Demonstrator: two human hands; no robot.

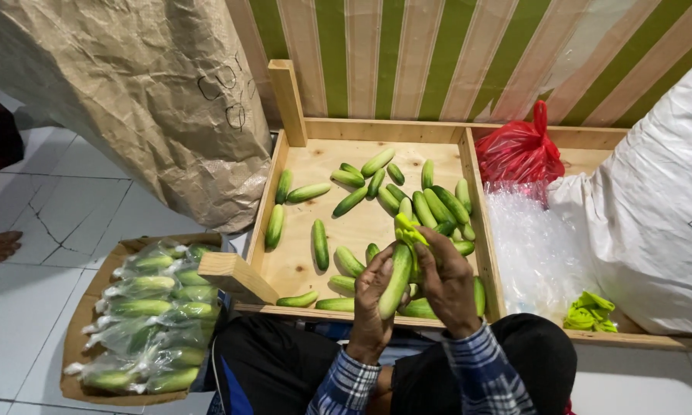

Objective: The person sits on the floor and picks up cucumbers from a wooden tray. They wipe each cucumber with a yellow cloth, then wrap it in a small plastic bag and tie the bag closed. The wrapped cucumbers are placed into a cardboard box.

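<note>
Hands work just above the lap: the left hand [373,296] closes its grip round a cucumber [396,280], the right hand [444,280] pinching a yellow-green band [407,229] at its tip. Bagged cucumbers [150,315] fill the cardboard box [81,327]; many loose cucumbers [430,201] remain in the wooden tray [294,257] beyond.

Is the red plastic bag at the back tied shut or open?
Tied shut. The red plastic bag is gathered into a knot at the top, its loop handles standing up, and nothing inside shows.
</note>
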